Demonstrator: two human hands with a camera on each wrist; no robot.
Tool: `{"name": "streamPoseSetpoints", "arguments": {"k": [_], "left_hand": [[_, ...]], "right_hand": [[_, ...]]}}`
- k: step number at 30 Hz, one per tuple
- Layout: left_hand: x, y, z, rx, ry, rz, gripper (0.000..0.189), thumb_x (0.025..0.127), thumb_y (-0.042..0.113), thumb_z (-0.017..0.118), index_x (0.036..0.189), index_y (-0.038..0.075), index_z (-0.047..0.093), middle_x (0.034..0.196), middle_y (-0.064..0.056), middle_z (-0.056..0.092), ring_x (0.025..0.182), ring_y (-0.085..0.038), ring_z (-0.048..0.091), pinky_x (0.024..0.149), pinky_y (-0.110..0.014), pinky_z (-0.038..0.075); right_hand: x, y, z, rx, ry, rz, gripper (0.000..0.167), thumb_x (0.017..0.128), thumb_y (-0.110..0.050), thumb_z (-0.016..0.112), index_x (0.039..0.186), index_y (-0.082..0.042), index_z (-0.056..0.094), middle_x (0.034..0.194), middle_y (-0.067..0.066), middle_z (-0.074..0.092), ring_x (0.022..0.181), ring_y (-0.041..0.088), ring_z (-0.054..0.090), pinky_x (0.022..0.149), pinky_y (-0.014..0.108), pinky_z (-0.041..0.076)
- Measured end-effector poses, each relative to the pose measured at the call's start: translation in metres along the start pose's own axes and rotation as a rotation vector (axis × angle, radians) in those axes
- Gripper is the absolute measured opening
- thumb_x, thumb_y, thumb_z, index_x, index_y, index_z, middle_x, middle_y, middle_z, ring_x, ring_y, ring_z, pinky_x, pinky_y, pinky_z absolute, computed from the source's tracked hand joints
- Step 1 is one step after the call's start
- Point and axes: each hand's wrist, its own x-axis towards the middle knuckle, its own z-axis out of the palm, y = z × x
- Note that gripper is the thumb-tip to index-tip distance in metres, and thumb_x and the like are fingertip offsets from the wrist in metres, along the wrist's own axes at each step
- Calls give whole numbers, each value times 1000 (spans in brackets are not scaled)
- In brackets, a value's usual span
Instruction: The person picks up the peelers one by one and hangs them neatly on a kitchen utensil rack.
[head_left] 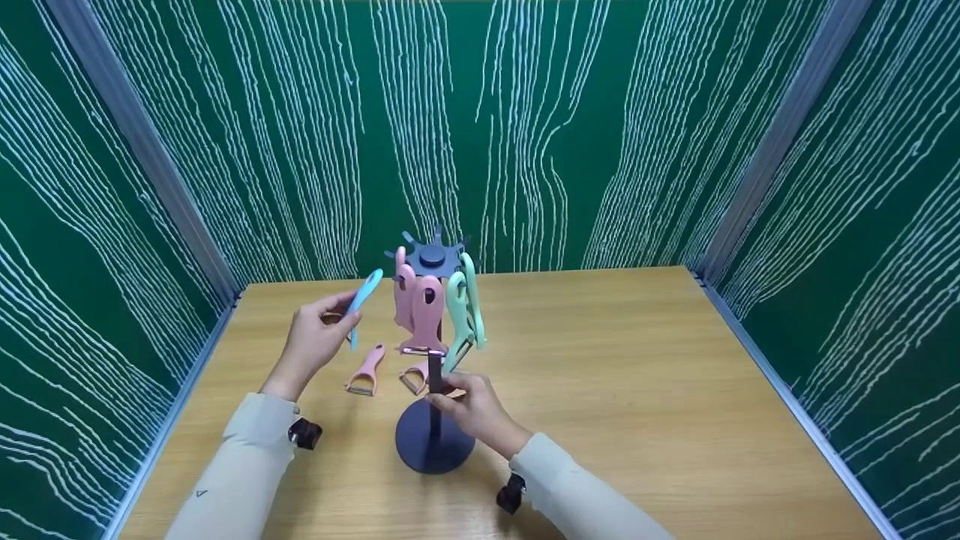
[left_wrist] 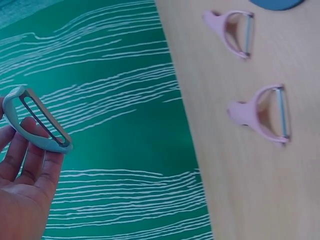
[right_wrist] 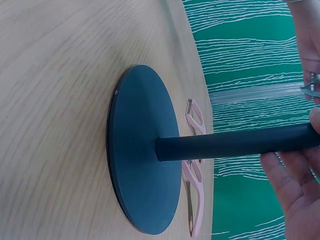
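Note:
My left hand [head_left: 319, 337] pinches a blue peeler [head_left: 365, 291], held up left of a dark rotating-style stand; its blade end [left_wrist: 47, 120] shows in the left wrist view. With thumb and fingers, my right hand [head_left: 480, 409] grips the post [right_wrist: 235, 144] of the stand, below the hanging peelers. Several pink peelers [head_left: 427, 307] hang from the hooks of the stand's top [head_left: 433, 259] on its left and front. Green peelers [head_left: 459, 307] hang on the right side. The round base [head_left: 435, 450] stands flat on the table.
Two more pink peelers lie on the wooden table [head_left: 600, 375], one peeler [head_left: 367, 371] left of the stand and another [head_left: 413, 377] partly hidden behind its post. Green walls with white wavy lines [head_left: 510, 135] enclose the table at the back and sides.

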Motion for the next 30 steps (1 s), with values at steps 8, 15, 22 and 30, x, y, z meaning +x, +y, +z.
{"name": "streamPoseSetpoints", "arguments": {"k": [8,15,22,30], "left_hand": [[-1,17,-4,-24,38,99,38,108,10,68,145,4,68,136,-22,73,122,-33,70,106,-30,60],[-5,32,-5,-53,40,125,39,109,12,67,147,5,67,135,-19,74,120,-29,70,98,-12,56],[-5,50,-6,-137,68,193,36,108,4,66,143,1,69,131,-20,76,116,-25,73,98,-15,58],[-5,69,-8,-255,55,237,36,107,0,64,142,-2,68,130,-23,77,111,-5,77,102,-21,59]], "right_hand": [[0,1,-1,-10,0,8,9,102,-6,75,109,-3,80,106,13,79,96,15,70,82,32,68],[-1,-1,0,-16,0,19,9,102,-6,75,108,-4,81,105,11,79,95,14,69,82,32,67],[-1,1,1,-20,2,-22,8,102,-4,75,107,-2,80,103,12,79,93,10,69,80,29,67],[1,2,0,-24,-4,-13,8,103,-7,74,107,-4,80,102,11,78,94,13,69,84,32,67]]}}
